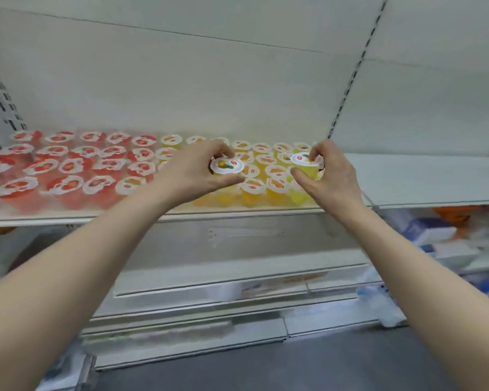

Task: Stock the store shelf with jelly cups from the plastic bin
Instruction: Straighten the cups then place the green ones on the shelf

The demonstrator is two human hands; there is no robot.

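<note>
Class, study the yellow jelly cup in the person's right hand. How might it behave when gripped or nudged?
The yellow jelly cup narrows below its wide lid, so it probably tips easily. Its translucent plastic wall likely flexes under the right hand.

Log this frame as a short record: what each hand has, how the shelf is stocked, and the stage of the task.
left hand: holds the pineapple-label cup by its rim
right hand: holds the yellow cup
shelf: red cups on the left, orange cups in the middle, bare on the right
stage: both held cups are over the orange group, neither plainly set down yet
</note>
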